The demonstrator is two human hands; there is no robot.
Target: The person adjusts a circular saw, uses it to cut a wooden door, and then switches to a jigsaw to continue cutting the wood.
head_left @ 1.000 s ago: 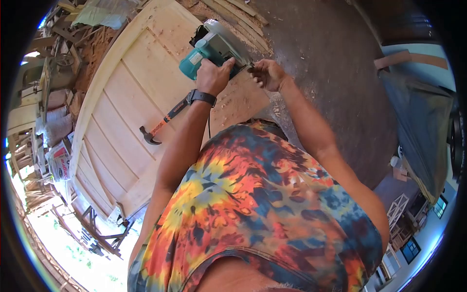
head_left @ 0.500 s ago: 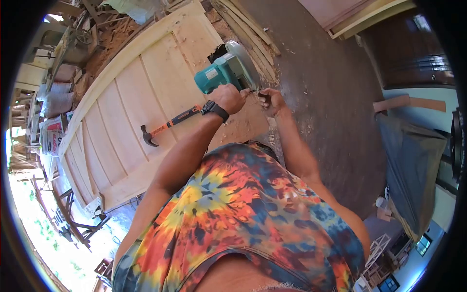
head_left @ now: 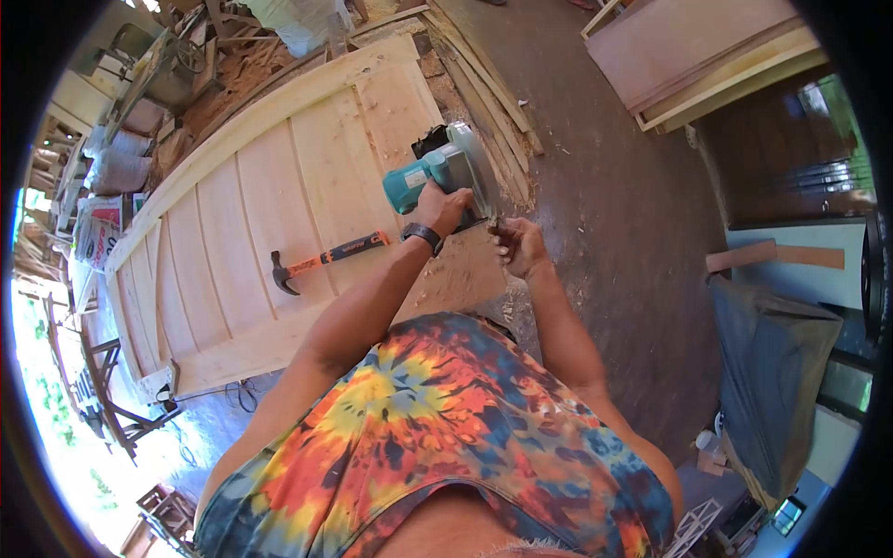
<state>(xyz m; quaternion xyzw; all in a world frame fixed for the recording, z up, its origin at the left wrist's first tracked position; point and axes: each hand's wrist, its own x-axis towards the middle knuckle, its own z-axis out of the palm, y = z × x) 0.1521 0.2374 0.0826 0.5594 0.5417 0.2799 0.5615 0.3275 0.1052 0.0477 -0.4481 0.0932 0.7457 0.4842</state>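
Note:
A teal power saw (head_left: 407, 188) with a grey guard rests near the right end of a pale wooden panel (head_left: 265, 177). My left hand (head_left: 441, 208), with a dark watch at the wrist, is closed on the near side of the saw. To the right, beyond the panel's edge, my right hand (head_left: 521, 247) has its fingers pinched beside the saw's front end; what they hold is too small to make out. A hammer (head_left: 326, 258) with an orange and black handle lies on the panel, left of my left wrist.
Long wood strips (head_left: 493, 102) lie past the panel's right end. Wooden boards (head_left: 698, 56) stand at the upper right, and a dark cloth (head_left: 777, 372) hangs at the right. Sacks (head_left: 98, 232) and scrap wood are at the left.
The view has shifted, so the panel, saw and hammer appear lower. My left hand's fingers have moved from beside my right hand's fingertips to the saw, and the gap between the hands is wider.

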